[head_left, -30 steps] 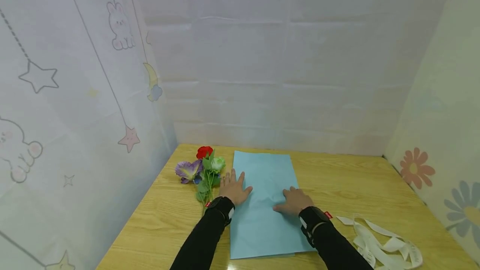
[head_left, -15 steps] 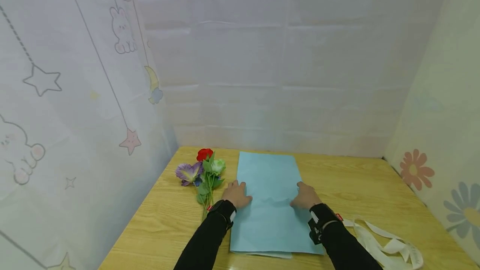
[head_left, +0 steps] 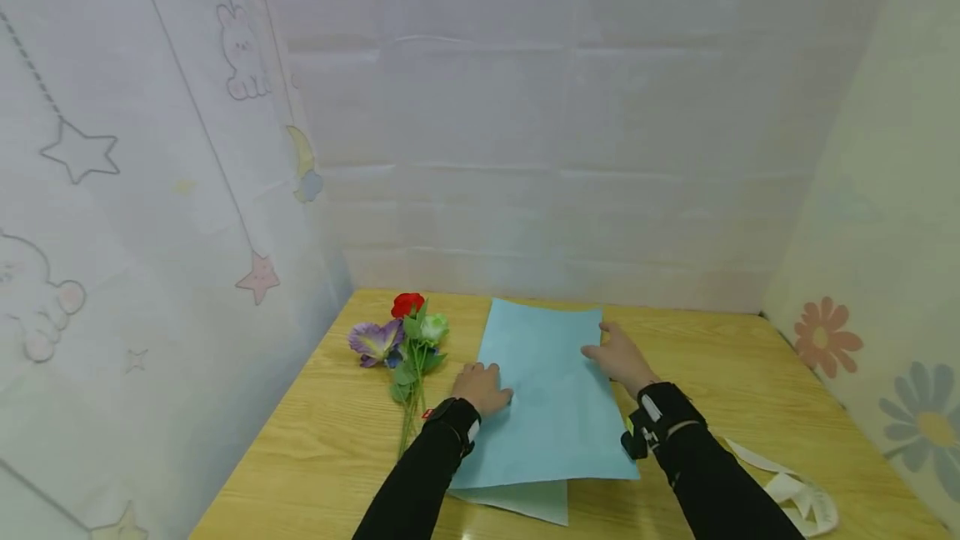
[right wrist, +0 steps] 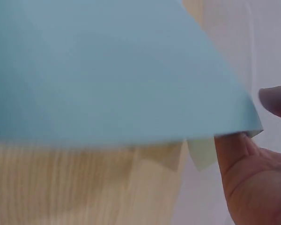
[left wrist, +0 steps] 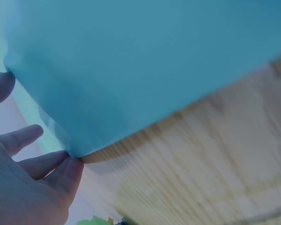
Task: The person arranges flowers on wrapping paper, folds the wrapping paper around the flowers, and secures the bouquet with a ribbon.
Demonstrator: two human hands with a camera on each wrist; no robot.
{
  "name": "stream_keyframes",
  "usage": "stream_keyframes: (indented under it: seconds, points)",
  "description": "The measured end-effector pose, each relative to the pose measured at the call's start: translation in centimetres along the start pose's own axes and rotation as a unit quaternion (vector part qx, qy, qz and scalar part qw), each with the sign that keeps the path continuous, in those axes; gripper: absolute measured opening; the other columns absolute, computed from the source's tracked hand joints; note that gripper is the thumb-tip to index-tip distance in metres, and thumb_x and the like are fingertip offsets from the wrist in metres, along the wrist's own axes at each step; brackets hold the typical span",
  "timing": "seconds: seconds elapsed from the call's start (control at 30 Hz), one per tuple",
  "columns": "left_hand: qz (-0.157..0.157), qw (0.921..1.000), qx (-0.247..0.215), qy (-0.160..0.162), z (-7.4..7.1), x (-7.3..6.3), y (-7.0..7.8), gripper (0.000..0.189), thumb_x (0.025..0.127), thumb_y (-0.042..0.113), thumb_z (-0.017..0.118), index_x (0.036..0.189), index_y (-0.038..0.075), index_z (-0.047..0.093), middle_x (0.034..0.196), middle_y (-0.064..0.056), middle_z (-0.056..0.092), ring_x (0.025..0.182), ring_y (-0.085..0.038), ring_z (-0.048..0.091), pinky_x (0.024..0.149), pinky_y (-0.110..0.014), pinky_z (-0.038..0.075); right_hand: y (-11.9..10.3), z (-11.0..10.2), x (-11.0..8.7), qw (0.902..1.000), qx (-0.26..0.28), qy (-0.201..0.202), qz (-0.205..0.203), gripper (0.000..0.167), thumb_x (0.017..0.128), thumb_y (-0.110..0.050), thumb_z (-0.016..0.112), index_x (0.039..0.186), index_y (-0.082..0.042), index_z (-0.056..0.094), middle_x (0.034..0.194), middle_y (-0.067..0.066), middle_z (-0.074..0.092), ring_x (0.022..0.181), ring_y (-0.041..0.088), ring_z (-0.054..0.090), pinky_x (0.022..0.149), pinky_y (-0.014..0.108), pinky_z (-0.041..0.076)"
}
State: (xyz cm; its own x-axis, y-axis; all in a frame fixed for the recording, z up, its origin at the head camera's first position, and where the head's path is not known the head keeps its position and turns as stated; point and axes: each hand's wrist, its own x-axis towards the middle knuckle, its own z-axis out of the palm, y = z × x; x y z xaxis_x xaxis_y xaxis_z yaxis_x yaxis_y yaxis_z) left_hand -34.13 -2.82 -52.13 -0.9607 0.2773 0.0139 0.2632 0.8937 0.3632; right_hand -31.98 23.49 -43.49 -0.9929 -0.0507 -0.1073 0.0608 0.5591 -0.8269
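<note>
Light-blue wrapping paper [head_left: 555, 415] lies lengthwise on the table, its near edge raised a little and a paler layer [head_left: 536, 500] showing beneath. My left hand [head_left: 482, 390] holds its left edge; in the left wrist view the fingertips [left wrist: 74, 161] meet the paper's edge. Farther up, my right hand [head_left: 624, 357] grips the right edge, thumb over the top. The right wrist view shows its fingers [right wrist: 232, 152] under a corner, partly hidden by the sheet. Artificial flowers [head_left: 408, 340], red, purple and pale green, lie left of the left hand.
A white ribbon [head_left: 798, 494] lies loosely coiled at the right front, partly behind the right sleeve. The wooden table [head_left: 300, 440] meets a pale back wall [head_left: 510, 223] and printed side walls.
My right hand has moved up along the paper's right edge. The left hand has shifted slightly right. The paper has turned a little, its near edge lifting so more of the under layer shows.
</note>
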Motion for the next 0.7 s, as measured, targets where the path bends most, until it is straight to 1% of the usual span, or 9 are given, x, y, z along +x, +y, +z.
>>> stream_keyframes:
  seconds: [0.1, 0.17, 0.2, 0.27, 0.37, 0.43, 0.47, 0.6, 0.7]
  points:
    - [0.002, 0.9996, -0.025, -0.010, -0.1, -0.1, 0.4, 0.054, 0.101, 0.037, 0.061, 0.143, 0.004, 0.055, 0.138, -0.024, 0.056, 0.132, -0.043, 0.047, 0.107, -0.053, 0.039, -1.3, -0.7, -0.2, 0.9989, 0.042, -0.020, -0.010, 0.080, 0.106, -0.026, 0.053, 0.159, 0.008, 0.003, 0.160, 0.037, 0.015, 0.143, 0.054, 0.028, 0.108, 0.063, 0.037]
    - [0.002, 0.9990, -0.042, -0.016, 0.0, -0.1, 0.5, 0.055, 0.101, 0.036, 0.060, 0.145, 0.004, 0.053, 0.142, -0.024, 0.053, 0.134, -0.042, 0.046, 0.108, -0.053, 0.038, -2.2, -1.1, -0.5, 0.9949, 0.082, -0.056, -0.016, 0.080, 0.107, -0.026, 0.051, 0.158, 0.009, 0.000, 0.161, 0.036, 0.012, 0.144, 0.052, 0.027, 0.110, 0.061, 0.036]
    - [0.002, 0.9985, -0.052, -0.019, 0.0, -0.1, 0.5, 0.055, 0.102, 0.035, 0.059, 0.146, 0.003, 0.052, 0.143, -0.024, 0.052, 0.135, -0.043, 0.045, 0.109, -0.053, 0.038, -2.6, -1.3, -0.7, 0.9920, 0.099, -0.075, -0.019, 0.079, 0.108, -0.027, 0.050, 0.158, 0.011, 0.002, 0.161, 0.035, 0.014, 0.144, 0.051, 0.030, 0.110, 0.059, 0.037]
    - [0.003, 0.9975, -0.067, -0.022, 0.0, -0.1, 0.5, 0.055, 0.103, 0.034, 0.057, 0.148, 0.003, 0.050, 0.147, -0.025, 0.048, 0.137, -0.043, 0.044, 0.110, -0.053, 0.037, -3.6, -1.7, -1.1, 0.9858, 0.122, -0.114, -0.019, 0.072, 0.108, -0.027, 0.050, 0.156, 0.013, 0.014, 0.156, 0.034, 0.029, 0.137, 0.047, 0.044, 0.107, 0.054, 0.043]
    - [0.007, 0.9957, -0.090, -0.020, -0.2, -0.1, 0.5, 0.055, 0.103, 0.033, 0.057, 0.147, 0.001, 0.049, 0.150, -0.026, 0.045, 0.138, -0.044, 0.044, 0.110, -0.054, 0.038, -4.8, -2.3, -1.7, 0.9763, 0.129, -0.173, -0.020, 0.065, 0.108, -0.032, 0.051, 0.151, 0.013, 0.030, 0.140, 0.032, 0.051, 0.115, 0.041, 0.064, 0.094, 0.047, 0.054]
    - [0.008, 0.9951, -0.096, -0.021, -0.4, -0.2, 0.6, 0.056, 0.104, 0.035, 0.055, 0.148, 0.001, 0.049, 0.152, -0.025, 0.044, 0.139, -0.042, 0.044, 0.110, -0.053, 0.038, -5.4, -2.6, -1.9, 0.9698, 0.129, -0.205, -0.029, 0.064, 0.108, -0.037, 0.050, 0.149, 0.011, 0.037, 0.132, 0.031, 0.057, 0.104, 0.038, 0.069, 0.088, 0.046, 0.057]
    - [0.009, 0.9946, -0.101, -0.023, -0.6, -0.2, 0.7, 0.056, 0.104, 0.035, 0.055, 0.148, 0.001, 0.049, 0.152, -0.025, 0.044, 0.139, -0.042, 0.044, 0.110, -0.053, 0.038, -5.7, -2.7, -1.9, 0.9654, 0.133, -0.221, -0.039, 0.066, 0.108, -0.040, 0.049, 0.150, 0.010, 0.036, 0.134, 0.031, 0.056, 0.104, 0.038, 0.070, 0.088, 0.046, 0.058]
    - [0.006, 0.9891, -0.143, -0.034, -0.7, -0.2, 1.4, 0.059, 0.106, 0.039, 0.050, 0.151, 0.002, 0.045, 0.154, -0.021, 0.044, 0.142, -0.039, 0.042, 0.113, -0.051, 0.035, -6.2, -2.3, -1.6, 0.9511, 0.177, -0.244, -0.068, 0.070, 0.110, -0.045, 0.041, 0.156, 0.005, 0.028, 0.150, 0.032, 0.042, 0.118, 0.039, 0.063, 0.096, 0.046, 0.053]
    - [0.002, 0.9815, -0.186, -0.044, -0.2, 0.2, 2.1, 0.065, 0.107, 0.049, 0.044, 0.155, 0.006, 0.041, 0.155, -0.016, 0.046, 0.143, -0.036, 0.042, 0.114, -0.051, 0.034, -6.1, -1.8, -1.5, 0.9467, 0.195, -0.240, -0.090, 0.063, 0.112, -0.035, 0.041, 0.158, 0.004, 0.025, 0.158, 0.031, 0.031, 0.132, 0.043, 0.052, 0.107, 0.052, 0.044]
